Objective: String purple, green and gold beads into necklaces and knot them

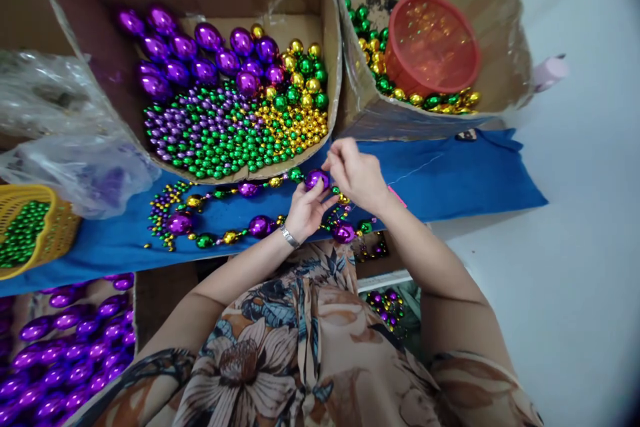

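My left hand (pixel 306 211) holds a large shiny purple bead (pixel 317 179) between thumb and fingers. This bead is part of a bead garland (pixel 261 227) of purple, green and gold beads, which loops over the blue cloth to the left. Just right of the purple bead, my right hand (pixel 354 175) is closed in a pinch; what its fingertips hold is too small to make out. Below it hangs more of the strand, with another big purple bead (pixel 343 232). A thin pale thread (pixel 420 168) trails across the cloth on the right.
Ahead stands a cardboard box (pixel 333 27) of mixed beads. Right of it, another box (pixel 515 33) holds beads and a red plastic tub (pixel 475 57). A yellow basket (pixel 65 227) sits on the blue cloth (pixel 480 180), near loose small beads (pixel 163 213). Large purple beads (pixel 75 347) fill the lower left.
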`<state>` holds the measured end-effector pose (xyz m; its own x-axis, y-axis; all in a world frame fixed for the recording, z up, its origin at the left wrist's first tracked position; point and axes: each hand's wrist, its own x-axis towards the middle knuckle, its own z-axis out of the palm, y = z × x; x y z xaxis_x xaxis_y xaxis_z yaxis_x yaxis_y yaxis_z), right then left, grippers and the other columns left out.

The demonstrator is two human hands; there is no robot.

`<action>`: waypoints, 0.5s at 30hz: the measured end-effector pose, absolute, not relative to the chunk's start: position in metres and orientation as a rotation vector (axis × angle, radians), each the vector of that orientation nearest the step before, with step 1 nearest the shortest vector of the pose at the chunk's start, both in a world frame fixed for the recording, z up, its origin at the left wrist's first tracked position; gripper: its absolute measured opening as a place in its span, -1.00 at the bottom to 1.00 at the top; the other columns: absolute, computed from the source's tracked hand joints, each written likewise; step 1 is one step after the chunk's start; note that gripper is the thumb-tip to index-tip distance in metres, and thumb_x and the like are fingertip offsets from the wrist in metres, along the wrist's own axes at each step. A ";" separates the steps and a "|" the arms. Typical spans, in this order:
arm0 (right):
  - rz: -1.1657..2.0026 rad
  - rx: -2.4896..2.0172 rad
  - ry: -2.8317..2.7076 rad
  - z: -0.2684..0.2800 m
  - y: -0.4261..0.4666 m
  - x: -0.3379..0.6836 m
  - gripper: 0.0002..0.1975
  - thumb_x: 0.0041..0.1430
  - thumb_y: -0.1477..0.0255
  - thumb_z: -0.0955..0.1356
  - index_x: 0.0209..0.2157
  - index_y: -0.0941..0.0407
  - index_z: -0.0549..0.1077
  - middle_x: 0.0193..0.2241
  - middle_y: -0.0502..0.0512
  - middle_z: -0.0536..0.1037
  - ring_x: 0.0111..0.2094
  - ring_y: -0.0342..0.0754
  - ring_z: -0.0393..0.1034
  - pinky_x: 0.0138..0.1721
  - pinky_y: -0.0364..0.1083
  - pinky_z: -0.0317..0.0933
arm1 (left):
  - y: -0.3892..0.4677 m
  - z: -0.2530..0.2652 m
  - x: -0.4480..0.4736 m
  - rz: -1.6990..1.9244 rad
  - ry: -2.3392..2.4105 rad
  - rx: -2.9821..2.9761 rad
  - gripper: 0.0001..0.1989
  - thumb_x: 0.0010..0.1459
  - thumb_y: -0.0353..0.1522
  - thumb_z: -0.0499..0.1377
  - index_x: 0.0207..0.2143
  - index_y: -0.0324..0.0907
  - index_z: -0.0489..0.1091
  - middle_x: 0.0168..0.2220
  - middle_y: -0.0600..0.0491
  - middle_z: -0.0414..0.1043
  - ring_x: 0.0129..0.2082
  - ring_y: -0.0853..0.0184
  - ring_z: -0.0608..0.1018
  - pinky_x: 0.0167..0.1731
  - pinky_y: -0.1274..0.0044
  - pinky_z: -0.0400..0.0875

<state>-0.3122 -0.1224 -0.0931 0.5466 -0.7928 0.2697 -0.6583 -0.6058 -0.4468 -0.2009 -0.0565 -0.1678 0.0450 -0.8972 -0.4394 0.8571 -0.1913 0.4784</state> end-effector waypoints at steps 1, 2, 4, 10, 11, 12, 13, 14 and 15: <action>-0.737 -2.439 1.191 -0.086 -0.122 -0.314 -0.70 0.41 0.31 0.09 -0.04 0.16 0.30 -0.38 0.03 0.54 -0.40 -0.18 0.39 -0.35 -0.17 0.20 | -0.056 -0.168 -0.200 -1.570 -0.051 0.795 -0.67 -0.11 -0.38 0.44 -0.33 -0.17 0.37 -0.31 0.12 0.51 -0.28 0.36 0.56 -0.10 0.34 0.47; -0.805 -2.399 1.180 -0.080 -0.121 -0.316 -0.69 0.42 0.30 0.08 -0.02 0.16 0.28 -0.42 0.01 0.53 -0.44 -0.19 0.39 -0.35 -0.17 0.22 | -0.055 -0.168 -0.199 -1.562 -0.037 0.799 -0.67 -0.11 -0.38 0.44 -0.35 -0.17 0.36 -0.32 0.13 0.51 -0.28 0.35 0.57 -0.08 0.30 0.48; -0.916 -2.367 1.172 -0.070 -0.118 -0.324 -0.69 0.42 0.28 0.08 -0.01 0.15 0.27 -0.47 -0.03 0.51 -0.49 -0.21 0.38 -0.36 -0.17 0.25 | -0.055 -0.169 -0.197 -1.555 -0.034 0.795 -0.68 -0.10 -0.36 0.44 -0.37 -0.18 0.34 -0.32 0.12 0.50 -0.27 0.32 0.57 -0.07 0.26 0.48; -1.171 -2.365 1.137 -0.052 -0.112 -0.343 -0.64 0.44 0.25 0.05 0.08 0.09 0.25 -0.35 -0.02 0.48 -0.43 -0.23 0.40 -0.28 -0.14 0.34 | -0.056 -0.171 -0.196 -1.549 -0.102 0.786 -0.70 -0.07 -0.36 0.43 -0.35 -0.19 0.37 -0.29 0.07 0.50 -0.15 0.20 0.60 -0.08 0.28 0.49; -1.154 -2.412 1.112 -0.048 -0.111 -0.345 -0.64 0.44 0.27 0.06 0.10 0.09 0.25 -0.32 -0.01 0.49 -0.39 -0.22 0.41 -0.24 -0.12 0.35 | -0.055 -0.171 -0.196 -1.550 -0.098 0.785 -0.70 -0.07 -0.35 0.43 -0.35 -0.19 0.37 -0.29 0.07 0.51 -0.15 0.19 0.60 -0.08 0.28 0.49; -1.115 -2.483 1.084 -0.045 -0.110 -0.347 -0.65 0.43 0.30 0.08 0.11 0.09 0.26 -0.31 0.01 0.49 -0.35 -0.20 0.42 -0.20 -0.10 0.35 | -0.054 -0.171 -0.196 -1.551 -0.095 0.782 -0.70 -0.06 -0.34 0.42 -0.34 -0.19 0.37 -0.28 0.06 0.51 -0.14 0.18 0.60 -0.08 0.28 0.50; -1.065 -2.570 1.060 -0.044 -0.108 -0.351 -0.67 0.42 0.33 0.11 0.10 0.09 0.29 -0.30 0.02 0.50 -0.31 -0.17 0.42 -0.17 -0.08 0.34 | -0.054 -0.171 -0.195 -1.550 -0.096 0.777 -0.71 -0.04 -0.33 0.41 -0.34 -0.18 0.38 -0.27 0.05 0.52 -0.13 0.18 0.60 -0.09 0.28 0.50; -1.010 -2.667 1.048 -0.044 -0.106 -0.355 -0.69 0.41 0.37 0.14 0.08 0.09 0.32 -0.31 0.02 0.51 -0.28 -0.15 0.41 -0.16 -0.07 0.33 | -0.053 -0.171 -0.195 -1.551 -0.101 0.771 -0.72 -0.02 -0.31 0.41 -0.32 -0.19 0.39 -0.25 0.04 0.53 -0.12 0.17 0.60 -0.09 0.29 0.51; -0.953 -2.762 1.046 -0.047 -0.103 -0.359 -0.72 0.39 0.40 0.17 0.04 0.08 0.37 -0.33 0.02 0.52 -0.26 -0.12 0.40 -0.16 -0.08 0.31 | -0.052 -0.170 -0.194 -1.556 -0.108 0.764 -0.73 -0.01 -0.30 0.40 -0.31 -0.19 0.40 -0.24 0.02 0.53 -0.11 0.17 0.60 -0.09 0.30 0.51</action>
